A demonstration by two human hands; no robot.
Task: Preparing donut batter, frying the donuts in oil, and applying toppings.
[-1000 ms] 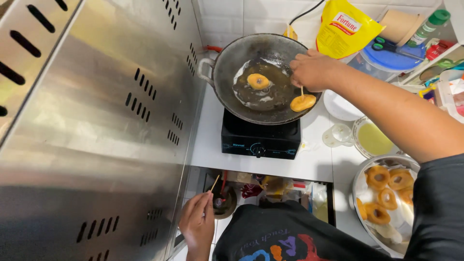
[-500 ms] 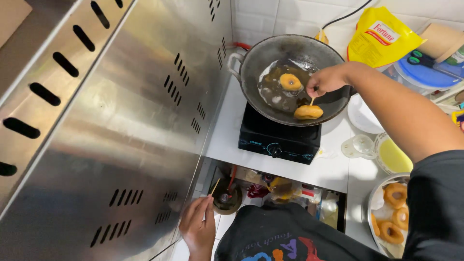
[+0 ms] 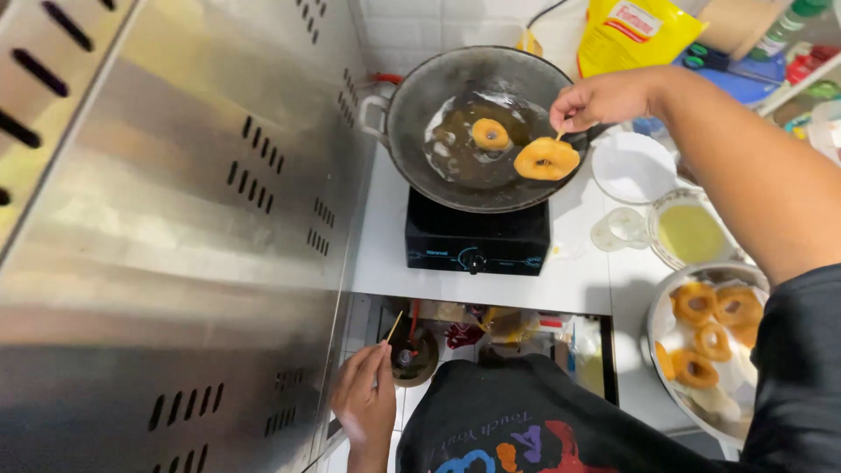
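Observation:
My right hand (image 3: 604, 98) pinches a thin wooden skewer that carries a golden fried ring (image 3: 546, 159), lifted over the near right rim of a dark wok (image 3: 416, 105). A smaller fried ring (image 3: 490, 134) floats in the oil in the wok. The wok sits on a black single-burner stove (image 3: 477, 241). My left hand (image 3: 366, 405) hangs low beside my body, below the counter edge, and holds a second thin skewer (image 3: 393, 328) pointing up.
A large steel panel (image 3: 175, 228) with slots fills the left. Right of the stove stand a white bowl (image 3: 632, 166), a glass (image 3: 620, 229), a bowl of yellow liquid (image 3: 692, 232) and a plate of fried rings (image 3: 710, 337). A yellow bag (image 3: 632, 31) leans at the back.
The right hand has kept the skewered ring over the wok's near rim, raised slightly. The view has shifted. The left hand stays low with its skewer.

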